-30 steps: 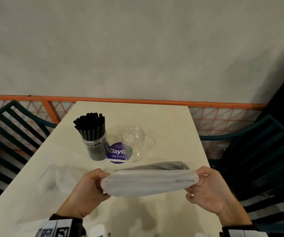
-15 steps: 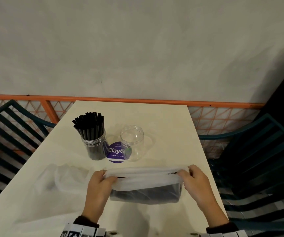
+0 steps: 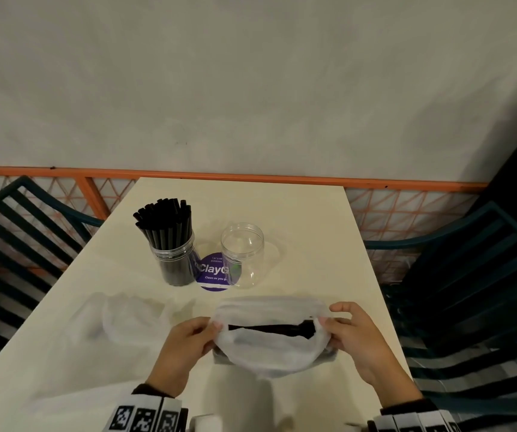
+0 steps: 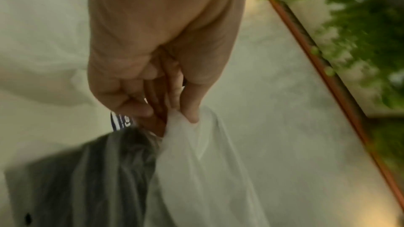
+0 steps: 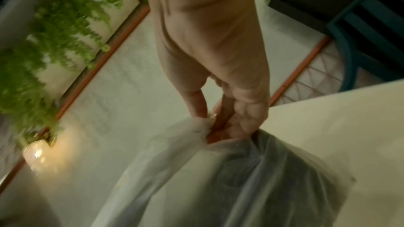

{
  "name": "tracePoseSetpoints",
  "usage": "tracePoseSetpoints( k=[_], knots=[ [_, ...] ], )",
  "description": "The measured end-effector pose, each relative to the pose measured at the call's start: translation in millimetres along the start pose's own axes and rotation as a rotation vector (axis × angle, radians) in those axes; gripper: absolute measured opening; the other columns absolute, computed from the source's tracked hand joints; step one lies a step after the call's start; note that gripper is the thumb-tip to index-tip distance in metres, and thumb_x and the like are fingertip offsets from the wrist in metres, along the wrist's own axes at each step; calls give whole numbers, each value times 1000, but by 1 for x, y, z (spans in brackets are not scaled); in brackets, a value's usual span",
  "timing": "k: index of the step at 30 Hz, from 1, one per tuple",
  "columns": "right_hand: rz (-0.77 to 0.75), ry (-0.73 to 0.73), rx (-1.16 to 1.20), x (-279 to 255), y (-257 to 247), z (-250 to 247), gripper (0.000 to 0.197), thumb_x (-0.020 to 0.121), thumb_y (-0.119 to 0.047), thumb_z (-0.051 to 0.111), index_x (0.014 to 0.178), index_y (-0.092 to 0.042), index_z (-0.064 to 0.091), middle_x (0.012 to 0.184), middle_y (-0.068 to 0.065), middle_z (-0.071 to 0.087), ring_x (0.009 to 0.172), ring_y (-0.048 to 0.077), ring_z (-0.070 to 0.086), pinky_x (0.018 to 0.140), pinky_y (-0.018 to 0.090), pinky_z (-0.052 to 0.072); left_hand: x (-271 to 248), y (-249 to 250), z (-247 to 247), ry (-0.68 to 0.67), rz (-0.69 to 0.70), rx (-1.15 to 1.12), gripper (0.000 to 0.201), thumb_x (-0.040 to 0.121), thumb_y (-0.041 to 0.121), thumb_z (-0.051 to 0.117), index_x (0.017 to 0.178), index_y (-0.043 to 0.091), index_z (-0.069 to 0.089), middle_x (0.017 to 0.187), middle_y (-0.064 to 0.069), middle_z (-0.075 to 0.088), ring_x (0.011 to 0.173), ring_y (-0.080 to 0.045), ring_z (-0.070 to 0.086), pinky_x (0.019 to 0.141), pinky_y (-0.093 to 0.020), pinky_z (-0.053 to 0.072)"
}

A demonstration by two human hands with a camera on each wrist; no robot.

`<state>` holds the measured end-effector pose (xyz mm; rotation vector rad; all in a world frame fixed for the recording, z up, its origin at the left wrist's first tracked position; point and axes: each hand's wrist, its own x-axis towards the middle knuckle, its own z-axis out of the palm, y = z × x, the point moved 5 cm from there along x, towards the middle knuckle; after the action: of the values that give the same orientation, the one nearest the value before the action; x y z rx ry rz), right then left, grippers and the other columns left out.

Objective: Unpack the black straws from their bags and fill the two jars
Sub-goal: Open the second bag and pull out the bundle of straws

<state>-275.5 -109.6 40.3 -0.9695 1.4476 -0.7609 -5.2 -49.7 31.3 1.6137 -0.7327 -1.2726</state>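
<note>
A translucent white plastic bag [image 3: 269,353] of black straws [image 3: 272,328] stands on the cream table [image 3: 313,219] near its front edge, its mouth pulled open upward. My left hand [image 3: 185,347] pinches the bag's left rim [image 4: 186,127]; my right hand [image 3: 353,335] pinches the right rim [image 5: 203,125]. Straws show dark through the bag [image 4: 87,179] in the wrist views [image 5: 273,175]. Behind the bag, the left jar [image 3: 176,257] is packed with black straws and the right jar [image 3: 242,255] is clear and holds none.
A crumpled clear bag [image 3: 126,319] lies left of my hands. A purple round sticker [image 3: 213,271] sits between the jars. Teal slatted chairs [image 3: 469,291] flank the table on both sides [image 3: 17,244]. An orange rail [image 3: 251,177] runs below the grey wall.
The bag went from being held flat and level above the table to standing on it; my hands have spread its mouth wider, exposing the straws inside.
</note>
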Motion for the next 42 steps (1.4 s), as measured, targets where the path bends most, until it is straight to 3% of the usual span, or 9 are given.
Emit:
tracePoseSetpoints(
  k=[5,9,15,19,22,27,33,38,42],
  knots=[
    [207,-174,305,1,10,-7,22,83,0,62,89,-14,45,84,17,63,70,25,54,66,31,44,5,-8,-10,-130,-202,-270,27,79,2,64,101,12,53,60,1,54,46,-8,45,47,-20,30],
    [341,-373,540,-6,12,-7,46,36,-5,92,61,-16,55,79,8,71,66,21,64,66,32,45,1,-8,-14,-254,-335,-486,59,34,7,89,80,13,52,63,-2,56,42,-11,42,35,-18,30],
    [418,-324,696,-2,17,-9,43,34,4,76,75,-1,65,75,15,70,66,24,61,58,31,47,-6,2,-1,-334,-279,-511,61,25,17,91,67,10,47,53,0,42,40,-9,36,35,-19,29],
    [454,-253,795,0,17,-7,34,51,2,56,85,-1,56,76,19,64,72,29,58,61,34,47,-8,2,6,-342,-193,-385,77,22,25,95,82,16,47,64,0,60,51,-9,49,43,-18,35],
    [329,-281,688,-4,10,-11,33,49,-5,64,82,-5,61,73,12,65,61,22,58,47,27,45,-7,2,8,-342,-142,-243,84,27,19,92,93,17,41,71,-1,65,56,-9,51,53,-21,34],
    [36,-108,134,-7,3,-12,58,72,4,56,115,-27,32,76,8,49,66,19,44,60,29,38,-1,2,5,-127,-98,-143,54,49,11,70,94,15,41,73,-5,58,57,-12,52,50,-21,40],
    [-58,59,-216,-5,2,-9,34,87,-6,53,108,-18,30,84,10,49,67,18,50,53,23,38,1,-2,-14,278,144,375,51,66,18,80,100,12,42,87,-8,53,79,-24,54,67,-30,41],
    [78,-15,-200,-4,13,-2,13,92,-9,43,94,-16,32,81,6,42,62,17,38,50,25,35,1,-4,-3,123,328,706,36,77,4,63,71,27,37,87,-6,48,58,-15,45,55,-19,38],
    [-194,30,-495,5,14,4,30,90,-4,46,71,-20,30,75,0,36,63,12,34,53,18,30,5,-3,10,29,468,784,55,77,-10,50,52,39,52,96,10,48,81,-4,54,69,-7,39]
  ],
)
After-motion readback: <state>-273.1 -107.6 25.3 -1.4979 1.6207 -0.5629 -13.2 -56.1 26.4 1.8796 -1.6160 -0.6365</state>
